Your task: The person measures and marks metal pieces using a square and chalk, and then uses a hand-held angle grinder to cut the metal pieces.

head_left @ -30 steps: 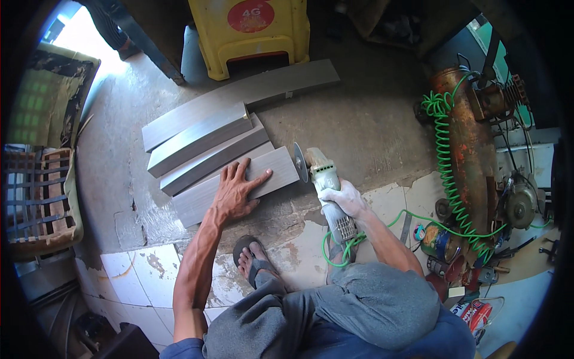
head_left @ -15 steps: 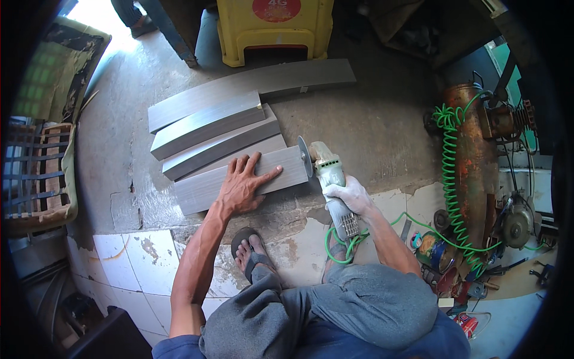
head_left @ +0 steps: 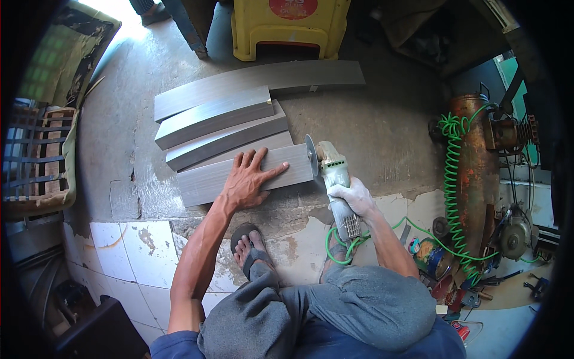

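My left hand [head_left: 245, 179] lies flat on the nearest grey metal bar [head_left: 200, 184], fingers spread and thumb pointing toward its right end. Wrapped around the body of an angle grinder [head_left: 336, 175] is my right hand [head_left: 355, 197], whitened with dust. The grinder's thin cutting disc [head_left: 311, 157] stands on edge at the right end of that bar; whether it touches the metal I cannot tell. Beyond it, more brushed metal bars [head_left: 215, 116] lie side by side on the floor, with a longer one [head_left: 257, 84] farthest away.
A yellow plastic stool [head_left: 290, 30] stands beyond the bars. At right are a rusty cylindrical tank [head_left: 469, 161], a coiled green hose [head_left: 449, 173] and scattered tools. The grinder's green cord [head_left: 388, 226] loops near my sandalled foot. A strapped seat frame [head_left: 39, 161] sits at left.
The view has shifted slightly, so the bars and stool appear farther right. My left hand stays on the bar, and my right hand keeps the grinder at its end.
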A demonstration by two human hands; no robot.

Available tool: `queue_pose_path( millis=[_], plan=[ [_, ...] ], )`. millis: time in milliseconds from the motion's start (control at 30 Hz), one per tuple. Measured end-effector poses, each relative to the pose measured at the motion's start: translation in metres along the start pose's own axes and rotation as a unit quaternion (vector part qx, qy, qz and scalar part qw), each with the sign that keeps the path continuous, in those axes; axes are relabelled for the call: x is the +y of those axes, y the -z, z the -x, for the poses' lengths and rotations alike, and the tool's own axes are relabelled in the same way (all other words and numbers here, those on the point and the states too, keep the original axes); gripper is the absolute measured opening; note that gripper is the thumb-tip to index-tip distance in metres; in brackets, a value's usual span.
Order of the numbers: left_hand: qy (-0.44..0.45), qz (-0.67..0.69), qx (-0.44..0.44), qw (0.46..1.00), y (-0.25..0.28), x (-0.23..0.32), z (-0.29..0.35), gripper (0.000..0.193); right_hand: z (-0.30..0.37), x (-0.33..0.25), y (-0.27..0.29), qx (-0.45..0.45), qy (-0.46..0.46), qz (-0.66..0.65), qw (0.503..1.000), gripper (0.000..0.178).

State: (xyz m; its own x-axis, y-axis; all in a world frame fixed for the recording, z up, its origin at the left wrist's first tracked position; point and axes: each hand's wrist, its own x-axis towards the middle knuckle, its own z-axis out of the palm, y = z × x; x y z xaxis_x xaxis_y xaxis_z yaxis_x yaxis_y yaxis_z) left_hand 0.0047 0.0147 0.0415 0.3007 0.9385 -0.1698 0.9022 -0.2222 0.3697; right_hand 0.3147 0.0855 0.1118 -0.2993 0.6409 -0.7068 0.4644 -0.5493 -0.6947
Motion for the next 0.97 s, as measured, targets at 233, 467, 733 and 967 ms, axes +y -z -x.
queue_pose_path(
  millis=[233,467,733,967],
  plan=[
    [0.008,0.001,-0.011,1.0,0.004,0.002,0.0,0.095,0.006,0.001,-0.001,0.005,-0.005,0.017,1.0,0.051],
    [-0.008,-0.011,0.024,1.0,0.0,0.002,-0.001,0.096,0.016,0.012,-0.002,0.011,0.001,0.025,1.0,0.055],
    [0.002,-0.004,0.024,1.0,0.001,0.002,0.0,0.098,0.023,0.059,-0.003,-0.014,-0.012,-0.012,1.0,0.055],
    [0.009,0.001,0.001,1.0,0.001,0.001,0.0,0.1,0.02,0.048,-0.002,-0.026,-0.009,-0.043,0.999,0.053]
  ],
)
